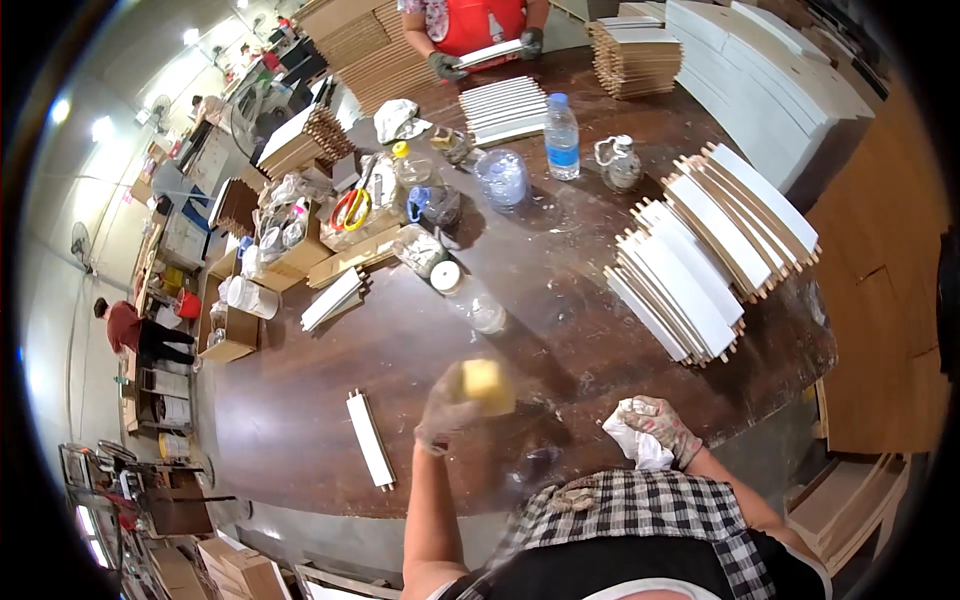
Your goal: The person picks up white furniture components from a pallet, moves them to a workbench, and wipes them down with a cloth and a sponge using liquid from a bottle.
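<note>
Our left hand point(445, 410) wears a dirty glove and is closed around a yellow sponge point(487, 385). The sponge is blurry and sits just above the dark bench point(300, 400). Our right hand point(662, 425) also wears a glove. It is closed around a white rag point(635, 445) at the near edge of the bench.

To the left of our left hand lies one white strip point(370, 438), flat on the bench. Past the sponge, a clear bottle point(468, 297) with a white cap lies on its side. To the right of it, white boards point(700, 260) stand on edge in leaning rows.

Farther off stands a water bottle point(561, 137) with a blue cap, and a small glass jug point(620, 163) is beside it. To the left we see boxes point(300, 250) full of little things, with red and yellow scissors point(350, 208) on top.

At the far end, a person in a red apron point(478, 25) holds a white board point(490, 53) with gloved hands.
</note>
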The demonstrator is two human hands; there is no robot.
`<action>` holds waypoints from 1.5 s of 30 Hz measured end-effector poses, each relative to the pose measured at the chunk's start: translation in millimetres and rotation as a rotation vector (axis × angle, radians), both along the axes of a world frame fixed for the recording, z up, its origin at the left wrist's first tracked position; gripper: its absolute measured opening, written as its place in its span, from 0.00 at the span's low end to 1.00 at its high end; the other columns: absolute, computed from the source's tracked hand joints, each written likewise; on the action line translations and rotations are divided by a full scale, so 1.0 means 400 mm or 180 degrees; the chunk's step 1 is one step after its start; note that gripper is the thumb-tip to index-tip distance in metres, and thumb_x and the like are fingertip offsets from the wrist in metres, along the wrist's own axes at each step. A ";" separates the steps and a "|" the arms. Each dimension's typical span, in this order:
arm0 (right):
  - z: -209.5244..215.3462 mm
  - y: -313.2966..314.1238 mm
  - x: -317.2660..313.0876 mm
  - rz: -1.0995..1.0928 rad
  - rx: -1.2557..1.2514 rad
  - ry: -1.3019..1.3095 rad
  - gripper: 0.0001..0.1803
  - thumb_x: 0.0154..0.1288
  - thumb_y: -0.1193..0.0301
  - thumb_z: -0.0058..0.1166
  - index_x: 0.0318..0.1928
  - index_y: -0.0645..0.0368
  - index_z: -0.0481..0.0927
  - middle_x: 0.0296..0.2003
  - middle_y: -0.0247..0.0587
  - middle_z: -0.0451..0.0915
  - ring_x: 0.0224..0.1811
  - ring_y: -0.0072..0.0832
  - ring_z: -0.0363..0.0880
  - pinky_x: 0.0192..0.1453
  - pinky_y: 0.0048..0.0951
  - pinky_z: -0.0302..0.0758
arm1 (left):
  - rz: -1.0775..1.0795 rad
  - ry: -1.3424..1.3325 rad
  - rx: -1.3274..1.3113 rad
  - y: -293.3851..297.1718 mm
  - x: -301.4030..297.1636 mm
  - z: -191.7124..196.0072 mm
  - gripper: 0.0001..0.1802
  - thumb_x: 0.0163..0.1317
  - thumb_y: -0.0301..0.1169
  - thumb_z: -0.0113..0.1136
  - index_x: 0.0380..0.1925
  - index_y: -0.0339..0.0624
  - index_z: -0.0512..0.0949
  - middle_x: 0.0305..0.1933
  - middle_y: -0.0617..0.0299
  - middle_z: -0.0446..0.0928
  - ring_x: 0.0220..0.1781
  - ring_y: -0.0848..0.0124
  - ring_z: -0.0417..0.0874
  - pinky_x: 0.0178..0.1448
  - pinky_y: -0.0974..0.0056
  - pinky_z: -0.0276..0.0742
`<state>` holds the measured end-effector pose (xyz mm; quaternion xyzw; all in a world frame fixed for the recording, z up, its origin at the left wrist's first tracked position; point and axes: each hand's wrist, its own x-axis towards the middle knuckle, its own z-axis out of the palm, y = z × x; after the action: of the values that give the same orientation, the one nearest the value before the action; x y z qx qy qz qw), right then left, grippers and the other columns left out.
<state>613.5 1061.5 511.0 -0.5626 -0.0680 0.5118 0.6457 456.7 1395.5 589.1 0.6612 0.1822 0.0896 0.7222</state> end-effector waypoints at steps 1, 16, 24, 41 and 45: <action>0.001 0.010 0.000 0.0018 -0.0034 -0.0070 0.14 0.59 0.71 0.62 0.44 0.64 0.79 0.39 0.34 0.81 0.41 0.20 0.79 0.46 0.21 0.76 | 0.0388 0.0088 0.0195 0.027 -0.021 0.004 0.34 0.46 0.19 0.58 0.58 0.36 0.65 0.50 0.57 0.75 0.52 0.67 0.77 0.56 0.63 0.76; -0.005 0.111 -0.002 -0.0058 -0.0002 0.0074 0.10 0.61 0.78 0.57 0.44 0.64 0.78 0.39 0.34 0.81 0.43 0.21 0.79 0.49 0.21 0.76 | 0.1540 -0.0586 0.1543 0.572 0.309 -0.066 0.35 0.47 0.14 0.59 0.59 0.34 0.62 0.55 0.53 0.72 0.55 0.66 0.76 0.59 0.64 0.73; 0.028 0.130 -0.001 0.0080 -0.0148 -0.0344 0.09 0.62 0.68 0.60 0.38 0.61 0.80 0.33 0.26 0.79 0.38 0.15 0.76 0.42 0.20 0.73 | 0.2014 0.0000 0.2682 0.552 0.377 -0.115 0.34 0.46 0.21 0.61 0.57 0.31 0.65 0.53 0.47 0.73 0.54 0.57 0.76 0.59 0.61 0.70; -0.045 0.130 -0.011 -0.0041 0.0580 -0.0313 0.13 0.57 0.68 0.65 0.40 0.61 0.79 0.40 0.32 0.81 0.44 0.17 0.78 0.48 0.20 0.74 | 0.2503 -0.0379 0.1724 0.462 0.185 -0.211 0.34 0.55 0.19 0.53 0.64 0.35 0.57 0.50 0.56 0.67 0.49 0.66 0.71 0.51 0.64 0.72; -0.015 0.109 0.013 0.0069 0.0468 -0.0675 0.12 0.55 0.72 0.60 0.41 0.61 0.77 0.39 0.31 0.77 0.43 0.16 0.75 0.48 0.19 0.72 | 0.2347 -0.0477 -0.0452 0.192 0.172 -0.198 0.21 0.59 0.20 0.52 0.54 0.42 0.67 0.40 0.63 0.70 0.32 0.74 0.72 0.30 0.68 0.74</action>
<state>618.7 1105.2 504.9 -0.5640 -0.1793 0.4500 0.6688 525.7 1472.3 509.7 0.4913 0.3604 0.3786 0.6967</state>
